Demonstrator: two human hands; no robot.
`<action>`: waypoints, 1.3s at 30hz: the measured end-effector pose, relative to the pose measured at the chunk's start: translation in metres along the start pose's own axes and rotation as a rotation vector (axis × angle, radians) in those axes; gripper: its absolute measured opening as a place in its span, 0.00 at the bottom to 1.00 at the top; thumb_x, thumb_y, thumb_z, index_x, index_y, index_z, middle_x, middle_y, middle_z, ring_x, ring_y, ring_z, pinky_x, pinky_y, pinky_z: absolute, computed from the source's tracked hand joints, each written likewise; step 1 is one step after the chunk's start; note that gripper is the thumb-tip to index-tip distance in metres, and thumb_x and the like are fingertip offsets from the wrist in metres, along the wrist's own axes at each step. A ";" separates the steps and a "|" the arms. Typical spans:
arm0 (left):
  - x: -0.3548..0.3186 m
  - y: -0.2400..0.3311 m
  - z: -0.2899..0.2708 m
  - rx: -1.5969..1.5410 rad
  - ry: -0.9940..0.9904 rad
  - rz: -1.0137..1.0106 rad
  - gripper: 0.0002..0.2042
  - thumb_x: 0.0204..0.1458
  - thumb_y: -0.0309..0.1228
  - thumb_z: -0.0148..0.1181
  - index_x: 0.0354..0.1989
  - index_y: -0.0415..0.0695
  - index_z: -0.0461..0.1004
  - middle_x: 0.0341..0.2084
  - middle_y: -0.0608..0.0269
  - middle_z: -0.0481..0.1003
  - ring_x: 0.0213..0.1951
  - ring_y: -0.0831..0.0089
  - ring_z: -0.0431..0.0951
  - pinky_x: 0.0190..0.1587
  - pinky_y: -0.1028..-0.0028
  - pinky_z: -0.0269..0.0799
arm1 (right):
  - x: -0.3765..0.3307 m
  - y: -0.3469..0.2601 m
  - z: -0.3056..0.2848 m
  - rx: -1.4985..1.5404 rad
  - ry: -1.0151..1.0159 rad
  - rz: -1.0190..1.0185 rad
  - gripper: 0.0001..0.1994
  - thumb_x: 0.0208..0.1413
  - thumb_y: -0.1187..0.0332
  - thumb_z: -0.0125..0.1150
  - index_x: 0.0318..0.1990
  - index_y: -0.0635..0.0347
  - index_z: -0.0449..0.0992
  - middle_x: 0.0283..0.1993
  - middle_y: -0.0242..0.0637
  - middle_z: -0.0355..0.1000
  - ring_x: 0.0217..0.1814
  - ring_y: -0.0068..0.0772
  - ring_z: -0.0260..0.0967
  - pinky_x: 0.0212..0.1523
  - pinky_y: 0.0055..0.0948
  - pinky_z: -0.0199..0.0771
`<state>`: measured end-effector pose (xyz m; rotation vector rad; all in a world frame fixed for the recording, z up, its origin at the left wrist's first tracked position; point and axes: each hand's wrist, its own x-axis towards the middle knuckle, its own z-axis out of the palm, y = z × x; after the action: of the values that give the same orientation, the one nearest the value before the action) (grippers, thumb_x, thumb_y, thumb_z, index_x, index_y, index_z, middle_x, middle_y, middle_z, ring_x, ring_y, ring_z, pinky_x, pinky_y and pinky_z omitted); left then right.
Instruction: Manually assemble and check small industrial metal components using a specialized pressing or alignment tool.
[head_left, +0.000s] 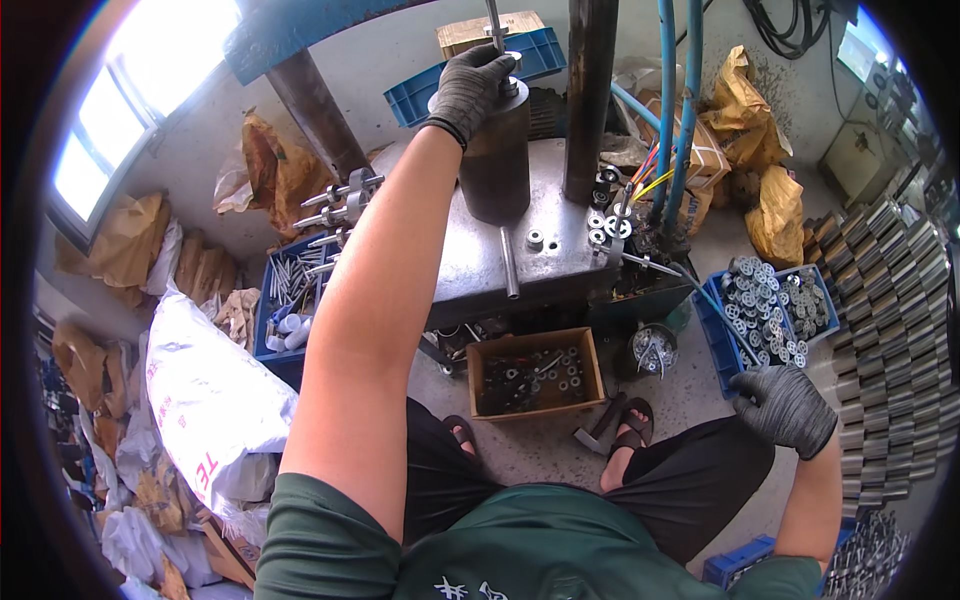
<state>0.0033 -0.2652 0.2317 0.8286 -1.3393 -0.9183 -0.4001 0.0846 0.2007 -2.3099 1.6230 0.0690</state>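
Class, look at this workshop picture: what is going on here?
A seated person works at a metal press table. The left hand, gloved, rests on top of a dark cylinder standing on the table. The right hand, also gloved, hangs beside a blue crate of round metal parts. A cardboard box sits between the feet.
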 end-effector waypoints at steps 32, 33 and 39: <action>0.007 -0.006 -0.001 -0.073 -0.028 -0.073 0.18 0.52 0.30 0.72 0.50 0.39 0.79 0.30 0.59 0.81 0.27 0.77 0.79 0.31 0.77 0.78 | 0.142 0.051 -0.118 -0.061 1.047 -0.024 0.14 0.64 0.63 0.60 0.50 0.62 0.80 0.42 0.52 0.80 0.46 0.49 0.81 0.49 0.40 0.79; 0.007 -0.005 -0.002 -0.086 -0.040 -0.081 0.18 0.52 0.30 0.72 0.51 0.40 0.78 0.30 0.59 0.81 0.27 0.77 0.79 0.32 0.77 0.79 | 0.154 0.053 -0.126 -0.063 1.049 -0.024 0.14 0.64 0.63 0.60 0.50 0.62 0.80 0.42 0.52 0.80 0.46 0.49 0.81 0.49 0.40 0.79; 0.010 0.001 0.000 0.243 -0.069 0.036 0.14 0.56 0.27 0.69 0.49 0.41 0.77 0.34 0.66 0.76 0.35 0.80 0.76 0.36 0.78 0.81 | 0.186 0.064 -0.152 -0.139 1.068 0.078 0.18 0.63 0.56 0.58 0.50 0.59 0.81 0.44 0.51 0.80 0.48 0.53 0.79 0.51 0.44 0.77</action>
<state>0.0037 -0.2737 0.2371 0.9616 -1.5416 -0.7717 -0.4149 -0.1469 0.2892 -2.5270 2.1669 -1.2608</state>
